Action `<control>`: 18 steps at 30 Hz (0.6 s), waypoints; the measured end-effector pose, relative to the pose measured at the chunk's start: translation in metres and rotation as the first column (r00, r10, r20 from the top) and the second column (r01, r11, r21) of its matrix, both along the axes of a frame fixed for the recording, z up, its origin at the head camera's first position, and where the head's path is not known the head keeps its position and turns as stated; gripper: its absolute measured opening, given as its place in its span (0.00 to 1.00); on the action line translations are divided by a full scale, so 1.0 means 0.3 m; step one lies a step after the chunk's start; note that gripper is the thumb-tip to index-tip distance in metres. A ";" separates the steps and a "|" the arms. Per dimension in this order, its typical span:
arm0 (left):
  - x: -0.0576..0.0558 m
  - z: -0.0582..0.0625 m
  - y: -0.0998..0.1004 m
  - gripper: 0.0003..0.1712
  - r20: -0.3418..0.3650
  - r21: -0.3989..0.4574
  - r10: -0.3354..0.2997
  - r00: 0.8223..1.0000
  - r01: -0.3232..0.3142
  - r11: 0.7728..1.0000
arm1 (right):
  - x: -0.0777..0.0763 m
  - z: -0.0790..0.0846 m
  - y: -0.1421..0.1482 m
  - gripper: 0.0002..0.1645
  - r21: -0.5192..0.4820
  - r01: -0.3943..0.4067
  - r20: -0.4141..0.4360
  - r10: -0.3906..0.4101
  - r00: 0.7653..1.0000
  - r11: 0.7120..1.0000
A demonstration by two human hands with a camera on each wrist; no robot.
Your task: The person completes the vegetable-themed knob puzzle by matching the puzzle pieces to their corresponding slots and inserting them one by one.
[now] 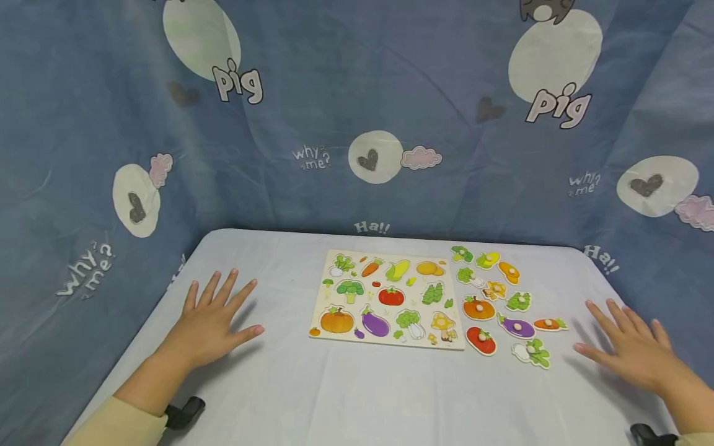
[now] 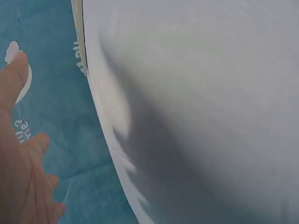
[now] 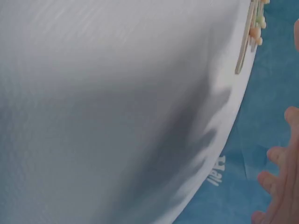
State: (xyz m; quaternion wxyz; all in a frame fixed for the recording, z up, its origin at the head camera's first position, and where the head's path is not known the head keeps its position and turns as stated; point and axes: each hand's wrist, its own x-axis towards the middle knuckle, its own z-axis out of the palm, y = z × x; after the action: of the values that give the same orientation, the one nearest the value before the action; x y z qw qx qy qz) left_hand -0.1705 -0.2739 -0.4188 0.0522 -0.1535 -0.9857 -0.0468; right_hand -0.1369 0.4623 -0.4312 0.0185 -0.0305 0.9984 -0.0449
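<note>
My left hand (image 1: pixel 209 325) hovers over the left side of the table with its fingers spread and holds nothing. On the right, my right hand (image 1: pixel 636 350) is also spread and holds nothing, nearest to a carrot piece (image 1: pixel 550 324) and a white radish piece (image 1: pixel 532 353). Between the hands lies a flat wooden puzzle board (image 1: pixel 385 347) printed with vegetables. Loose knobbed pieces sit beside its right edge, among them a pumpkin (image 1: pixel 478 308), a tomato (image 1: pixel 481 341), an eggplant (image 1: pixel 516 327) and a corn (image 1: pixel 488 260). In the left wrist view the hand (image 2: pixel 23 172) shows at the left edge.
A white cloth (image 1: pixel 379 396) covers the table. Behind it hangs a blue printed curtain (image 1: pixel 334 198), which also runs down the left side. Dark wrist straps (image 1: pixel 186 413) show at the lower edge. Hand shadows fall on the cloth.
</note>
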 end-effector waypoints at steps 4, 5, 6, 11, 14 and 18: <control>0.000 0.004 0.015 0.54 0.003 0.003 -0.004 1.000 0.004 1.000 | -0.003 0.012 -0.018 0.61 -0.005 -0.015 0.001 0.015 1.000 1.000; 0.000 0.004 0.019 0.54 0.004 0.005 -0.007 1.000 0.007 1.000 | -0.003 0.015 -0.023 0.61 -0.008 -0.017 0.002 0.017 1.000 1.000; -0.001 0.005 0.024 0.54 0.005 0.007 -0.010 1.000 0.010 1.000 | -0.003 0.019 -0.028 0.60 -0.016 -0.023 0.005 0.023 1.000 1.000; -0.001 0.010 0.048 0.53 0.023 0.027 -0.020 1.000 0.020 0.999 | -0.013 0.036 -0.065 0.58 -0.048 -0.058 -0.006 0.057 0.998 0.997; -0.002 0.011 0.066 0.52 0.038 0.039 -0.026 0.999 0.024 0.999 | -0.023 0.047 -0.089 0.58 -0.067 -0.072 -0.018 0.071 0.997 0.995; -0.005 0.015 0.086 0.51 0.054 0.050 -0.043 0.998 0.040 0.998 | -0.038 0.064 -0.125 0.58 -0.093 -0.073 -0.007 0.072 0.997 0.993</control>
State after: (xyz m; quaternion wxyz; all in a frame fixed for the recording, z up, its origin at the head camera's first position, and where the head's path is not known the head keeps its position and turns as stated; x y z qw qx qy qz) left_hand -0.1720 -0.2480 -0.4142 0.0280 -0.1713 -0.9819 -0.0763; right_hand -0.1482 0.4248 -0.4119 0.0167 -0.0677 0.9934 -0.0907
